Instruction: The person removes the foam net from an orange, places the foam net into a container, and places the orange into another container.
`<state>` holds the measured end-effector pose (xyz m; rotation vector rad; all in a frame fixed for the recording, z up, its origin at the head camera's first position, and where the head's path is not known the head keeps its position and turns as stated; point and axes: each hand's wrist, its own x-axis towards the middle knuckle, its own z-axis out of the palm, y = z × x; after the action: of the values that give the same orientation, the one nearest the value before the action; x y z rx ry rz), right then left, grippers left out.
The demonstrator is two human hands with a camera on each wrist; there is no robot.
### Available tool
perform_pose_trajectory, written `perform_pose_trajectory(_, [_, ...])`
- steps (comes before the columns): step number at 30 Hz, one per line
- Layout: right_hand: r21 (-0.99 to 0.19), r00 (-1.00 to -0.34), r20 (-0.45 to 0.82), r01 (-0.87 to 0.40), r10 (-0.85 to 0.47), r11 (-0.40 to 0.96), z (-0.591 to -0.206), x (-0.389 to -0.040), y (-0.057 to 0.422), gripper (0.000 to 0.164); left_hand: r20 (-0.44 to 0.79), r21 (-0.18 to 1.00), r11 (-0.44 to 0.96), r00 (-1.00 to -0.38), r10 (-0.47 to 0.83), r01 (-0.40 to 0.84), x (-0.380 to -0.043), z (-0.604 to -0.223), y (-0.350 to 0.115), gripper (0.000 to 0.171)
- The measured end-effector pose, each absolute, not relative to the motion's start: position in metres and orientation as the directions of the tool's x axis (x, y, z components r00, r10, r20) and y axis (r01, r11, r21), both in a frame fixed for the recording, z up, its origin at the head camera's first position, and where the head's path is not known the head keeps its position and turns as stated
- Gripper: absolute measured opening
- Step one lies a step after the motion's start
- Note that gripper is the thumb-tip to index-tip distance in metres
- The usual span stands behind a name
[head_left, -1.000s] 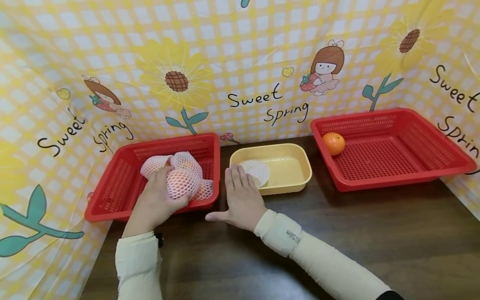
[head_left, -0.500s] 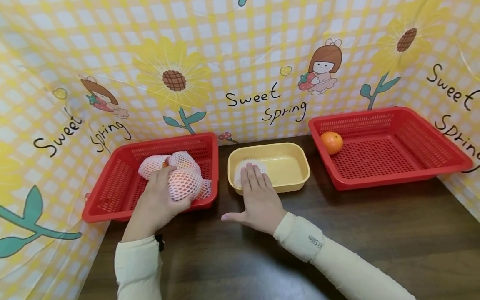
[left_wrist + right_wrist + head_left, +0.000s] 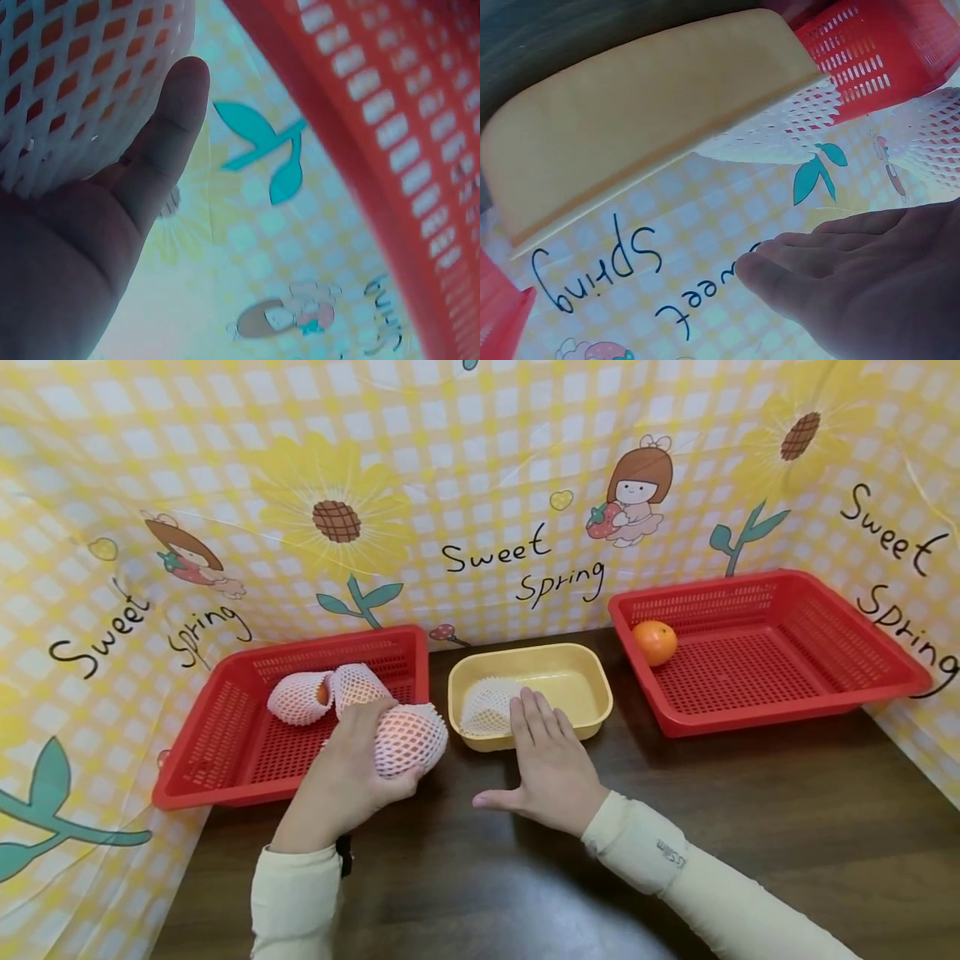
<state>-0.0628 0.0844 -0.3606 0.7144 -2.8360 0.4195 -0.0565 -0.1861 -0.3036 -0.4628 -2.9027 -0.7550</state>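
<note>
Left hand (image 3: 345, 785) gripping netted fruit (image 3: 411, 742) at red basket's (image 3: 197, 739) corner, right hand (image 3: 555, 768) flat above yellow tray's (image 3: 570, 697) rim, table (image 3: 453, 802) between.

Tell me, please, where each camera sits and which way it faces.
Head: worn on the head, facing forward and down at the left basket, yellow tray and right basket; left hand, right hand and sleeves show.
Left wrist: on that wrist, facing the netted fruit, left basket and patterned cloth; part of the left hand shows.
Right wrist: on that wrist, facing the yellow tray's side and patterned cloth; part of the right hand shows.
Shared: head and right wrist both show the yellow tray.
</note>
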Motion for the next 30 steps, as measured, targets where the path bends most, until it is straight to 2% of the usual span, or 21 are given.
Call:
perform_pose_trajectory(12, [-0.234,-0.870,0.270,-0.474,-0.412,0.849,-0.368,-0.052,0.124,0.130,0.200,0.483,0.740,-0.881,0.428,0.469,-0.053,-0.326,-0.152,0.083])
perform_pose_trajectory(24, [-0.230,-0.854,0.274,-0.505,-0.443,0.832,-0.377,-0.035,0.138,0.130,-0.005,0.552,0.710,-0.850,0.527,0.437,-0.045,-0.369,-0.125,0.086])
perform_pose_trajectory(30, [-0.218,-0.817,0.278,-0.565,-0.504,0.796,-0.384,-0.022,0.130,0.129,-0.071,0.537,0.721,-0.829,0.555,0.437,-0.041,-0.383,-0.122,0.086])
